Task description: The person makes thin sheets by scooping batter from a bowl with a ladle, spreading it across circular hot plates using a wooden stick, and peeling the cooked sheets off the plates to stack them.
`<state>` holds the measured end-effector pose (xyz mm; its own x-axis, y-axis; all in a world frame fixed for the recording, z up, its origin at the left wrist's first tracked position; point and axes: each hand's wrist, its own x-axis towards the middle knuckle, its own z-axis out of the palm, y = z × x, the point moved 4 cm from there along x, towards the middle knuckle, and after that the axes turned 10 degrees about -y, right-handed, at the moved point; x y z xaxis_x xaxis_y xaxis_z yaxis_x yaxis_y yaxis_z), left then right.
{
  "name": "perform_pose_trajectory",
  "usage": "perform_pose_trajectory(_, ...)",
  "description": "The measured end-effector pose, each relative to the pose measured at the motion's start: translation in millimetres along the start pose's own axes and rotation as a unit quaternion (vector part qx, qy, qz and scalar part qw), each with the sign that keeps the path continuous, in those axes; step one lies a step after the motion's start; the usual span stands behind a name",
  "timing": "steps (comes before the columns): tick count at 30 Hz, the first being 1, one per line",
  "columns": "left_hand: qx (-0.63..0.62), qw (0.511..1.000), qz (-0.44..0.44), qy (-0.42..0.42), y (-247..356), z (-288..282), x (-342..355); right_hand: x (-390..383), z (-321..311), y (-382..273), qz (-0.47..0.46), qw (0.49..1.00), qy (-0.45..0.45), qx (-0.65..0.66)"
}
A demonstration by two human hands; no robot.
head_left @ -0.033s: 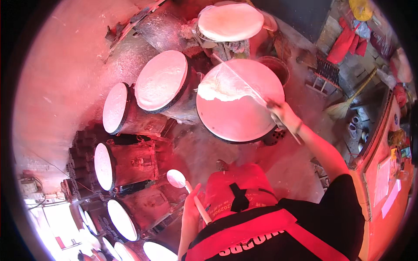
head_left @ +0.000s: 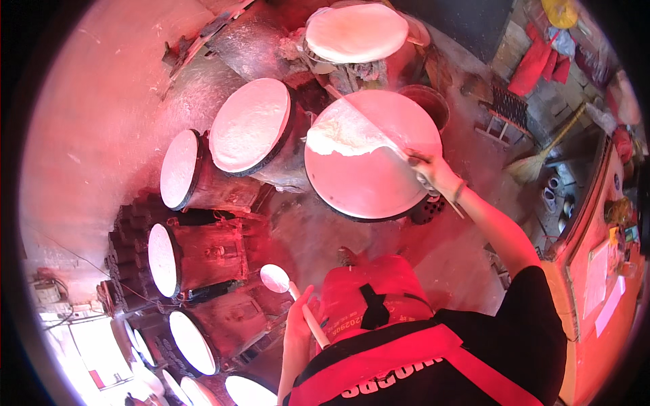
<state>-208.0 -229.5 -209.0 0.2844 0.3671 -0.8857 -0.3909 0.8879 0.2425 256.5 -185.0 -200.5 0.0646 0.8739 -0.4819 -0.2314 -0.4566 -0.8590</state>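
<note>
My right hand (head_left: 437, 177) is closed around a long thin stick (head_left: 372, 124), which slants over a big round griddle (head_left: 369, 186). Along the stick's lower left side lies an uneven white layer (head_left: 336, 141), like batter or a thin pancake, covering the griddle's upper left part. The smooth lower part of the disc shows no white layer. Down by my front, my left hand (head_left: 298, 326) grips the pale handle of a ladle (head_left: 275, 278). Its round, pale bowl points up and to the left, apart from the griddle.
Several round-topped drum stoves, including a large one (head_left: 250, 125), curve around the left. Another round plate (head_left: 357, 32) stands at the far side. A bucket (head_left: 428, 105) is behind the griddle. At right are a broom (head_left: 531, 169), a small stool (head_left: 508, 111) and an orange counter (head_left: 575, 284).
My right hand and the stick have shifted slightly left and away from me. My left hand and the ladle stay nearly in place.
</note>
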Motion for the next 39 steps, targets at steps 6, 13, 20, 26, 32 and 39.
perform_pose_trajectory(6,0.030,0.999,-0.014,0.013,17,-10,3,-82,51,49,0.034,0.988,-0.150,0.008)
perform_pose_trajectory(13,0.160,0.987,-0.030,-0.001,66,18,20,-102,80,75,-0.063,0.953,0.221,0.196)
perform_pose_trajectory(20,0.268,0.951,-0.063,-0.144,134,1,60,-137,188,104,0.021,0.988,0.063,0.140)
perform_pose_trajectory(26,0.311,0.937,-0.090,-0.131,191,-68,77,-137,281,161,-0.006,0.901,0.239,0.362)
perform_pose_trajectory(32,0.263,0.960,-0.023,-0.091,233,-154,38,123,345,72,-0.253,0.889,0.241,0.297)
perform_pose_trajectory(39,0.225,0.974,0.008,-0.041,251,-209,-4,268,339,40,-0.212,0.786,0.566,0.128)
